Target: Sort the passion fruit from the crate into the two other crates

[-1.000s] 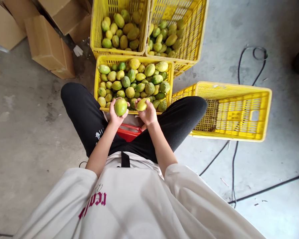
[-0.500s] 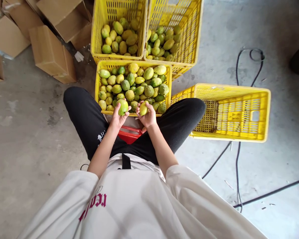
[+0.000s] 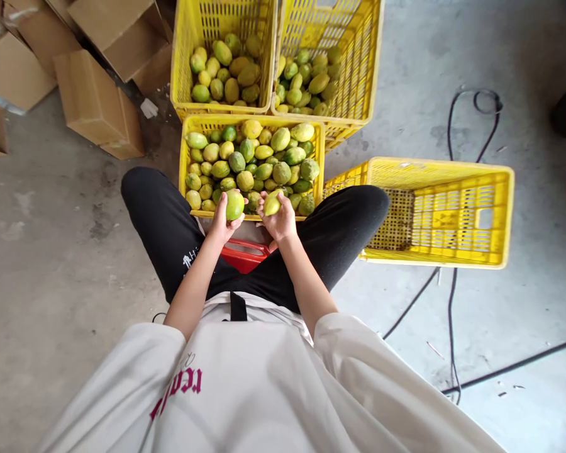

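Observation:
Between my knees stands a yellow plastic crate (image 3: 185, 151) full of lemons (image 3: 263, 152) in greens and yellows. Over its near rim, my left hand (image 3: 223, 221) is closed around a round green-yellow lemon (image 3: 234, 205). My right hand (image 3: 283, 221) grips a smaller, yellower lemon (image 3: 272, 202), its pointed end showing between thumb and fingers. The two hands are a short way apart, palms up. Parts of both lemons are hidden by my fingers.
Two more yellow crates (image 3: 274, 56) with lemons stand behind the full one. Right of my knee lies another yellow crate (image 3: 457, 258) without visible fruit. Cardboard boxes (image 3: 92, 94) sit at upper left. A black cable (image 3: 451, 314) crosses the floor. Something red (image 3: 245, 255) shows between my legs.
Both lemons have turned slightly in my fingers. My hands have stayed in nearly the same place, and the crates have not moved.

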Demonstrator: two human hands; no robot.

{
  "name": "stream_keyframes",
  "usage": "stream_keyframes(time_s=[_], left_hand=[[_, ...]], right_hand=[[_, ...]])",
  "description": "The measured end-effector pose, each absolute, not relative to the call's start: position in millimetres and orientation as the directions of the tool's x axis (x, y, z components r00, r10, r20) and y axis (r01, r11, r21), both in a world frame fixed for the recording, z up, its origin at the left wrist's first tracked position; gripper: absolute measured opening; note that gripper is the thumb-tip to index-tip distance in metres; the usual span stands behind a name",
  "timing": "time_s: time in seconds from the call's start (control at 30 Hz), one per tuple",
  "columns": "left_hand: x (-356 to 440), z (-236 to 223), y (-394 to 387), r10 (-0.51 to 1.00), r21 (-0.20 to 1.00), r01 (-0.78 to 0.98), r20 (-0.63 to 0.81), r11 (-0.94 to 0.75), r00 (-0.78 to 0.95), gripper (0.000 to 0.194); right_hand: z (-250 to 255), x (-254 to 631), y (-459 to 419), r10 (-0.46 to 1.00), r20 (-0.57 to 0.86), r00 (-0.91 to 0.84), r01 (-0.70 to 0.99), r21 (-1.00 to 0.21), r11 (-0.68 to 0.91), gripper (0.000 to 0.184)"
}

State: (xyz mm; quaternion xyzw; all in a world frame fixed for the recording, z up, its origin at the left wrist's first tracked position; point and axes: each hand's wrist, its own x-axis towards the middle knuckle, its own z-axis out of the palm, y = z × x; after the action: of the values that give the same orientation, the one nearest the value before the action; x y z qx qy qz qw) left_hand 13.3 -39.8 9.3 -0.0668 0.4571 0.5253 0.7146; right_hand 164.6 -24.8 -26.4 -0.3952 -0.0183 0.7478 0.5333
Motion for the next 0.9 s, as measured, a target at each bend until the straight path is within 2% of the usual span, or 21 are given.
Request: stream_keyframes(time_s=[0.13, 0.27, 0.37, 0.53, 0.7, 0.9], left_hand=[[16.8, 7.0, -38.5, 0.678, 0.433, -0.788, -0.735, 0.439, -0.027, 0.031], [18.2, 8.2, -39.6, 0.685, 0.378, -0.823, -0.729, 0.424, 0.018, 0.015], [18.0, 8.5, -40.9, 0.714, 0.385, -0.835, -0.700, 0.393, 0.013, 0.008], [12.7, 11.8, -39.8, 0.734, 0.329, -0.880, -0.679, 0.342, 0.031, 0.019], [7.4, 15.7, -39.0, 0.695, 0.307, -0.873, -0.717, 0.380, 0.050, 0.019], [8.9, 12.7, -37.7, 0.682, 0.372, -0.820, -0.730, 0.434, 0.030, 0.051]], right_hand=[[-26.1, 164.4, -25.6, 0.817, -0.570, -0.086, -0.775, -0.477, -0.415, 0.024], [-28.4, 167.9, -25.3, 0.819, -0.558, -0.133, -0.790, -0.439, -0.427, 0.023], [-32.1, 171.1, -23.4, 0.812, -0.573, -0.109, -0.823, -0.406, -0.398, 0.020], [-36.3, 171.2, -21.0, 0.819, -0.567, -0.088, -0.814, -0.433, -0.387, 0.018], [-40.0, 166.9, -20.5, 0.804, -0.586, -0.099, -0.790, -0.445, -0.422, 0.016], [-49.0, 165.1, -18.4, 0.796, -0.599, -0.087, -0.789, -0.447, -0.422, 0.017]])
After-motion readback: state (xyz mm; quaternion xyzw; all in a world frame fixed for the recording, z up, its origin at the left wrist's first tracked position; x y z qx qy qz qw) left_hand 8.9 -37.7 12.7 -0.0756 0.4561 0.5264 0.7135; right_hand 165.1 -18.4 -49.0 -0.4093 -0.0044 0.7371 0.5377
